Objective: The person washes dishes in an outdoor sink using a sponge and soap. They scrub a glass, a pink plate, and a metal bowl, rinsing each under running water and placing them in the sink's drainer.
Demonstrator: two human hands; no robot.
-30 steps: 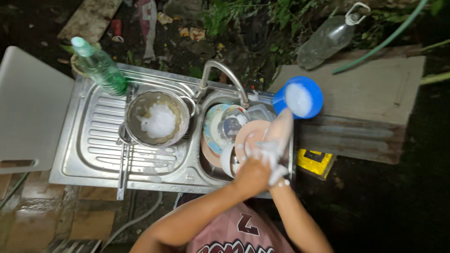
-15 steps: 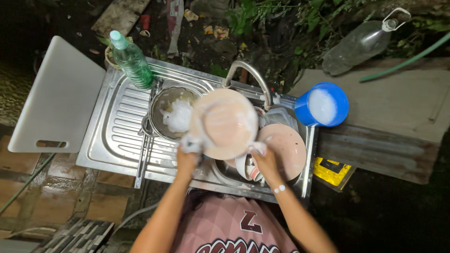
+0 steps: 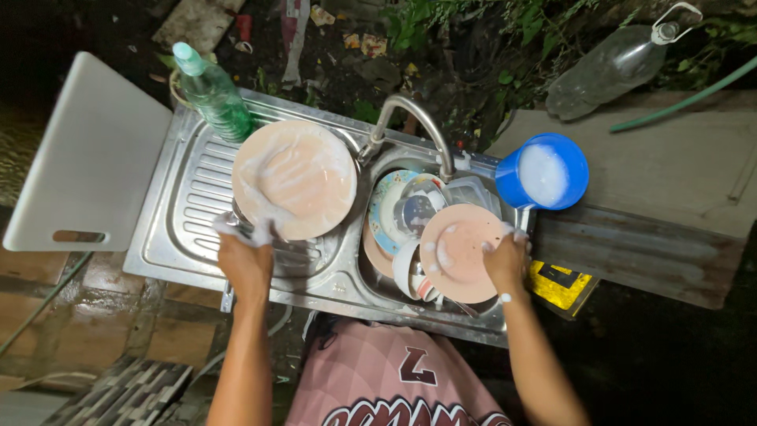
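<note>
Head view: left hand grips a soapy pink plate over the drainboard; right hand apparently pinches another plate in the basin, mid-scrub.

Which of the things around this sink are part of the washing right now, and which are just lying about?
In use:
left hand holding the soapy pink plate over the drainboard
right hand on a second pink plate
stacked dishes in the basin
blue dipper with suds
green bottle

Lying about:
white cutting board
clear plastic bottle
green hose
</note>
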